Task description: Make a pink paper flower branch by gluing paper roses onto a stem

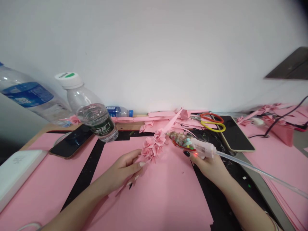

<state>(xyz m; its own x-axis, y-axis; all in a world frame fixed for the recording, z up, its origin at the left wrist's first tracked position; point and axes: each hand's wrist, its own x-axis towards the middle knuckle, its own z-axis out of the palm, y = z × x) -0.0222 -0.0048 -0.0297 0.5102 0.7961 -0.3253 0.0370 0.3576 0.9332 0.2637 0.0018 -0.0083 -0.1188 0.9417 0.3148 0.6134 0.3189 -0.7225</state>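
Note:
A cluster of folded pink paper flowers (pixel 152 147) hangs just over the pink paper sheet (pixel 154 199). My left hand (pixel 128 168) is closed on its lower left side, thumb and fingers pinching it. In my right hand (pixel 209 168) is a glue gun (pixel 202 147) with colourful beads along its front and a small red light glowing near my thumb. A clear glue stick (pixel 260 173) runs out of its back toward the right. The nozzle points left at the flowers, close to them; whether it touches cannot be made out.
A clear water bottle (pixel 90 109) and a large blue-labelled bottle (pixel 31 94) stand at left, beside a phone (pixel 72 141) and a white box-like device (pixel 19 173). Behind lie pink paper pieces (pixel 166 120), scissors (pixel 213 122) and another phone (pixel 237 133). A black cable (pixel 281 120) crosses the right.

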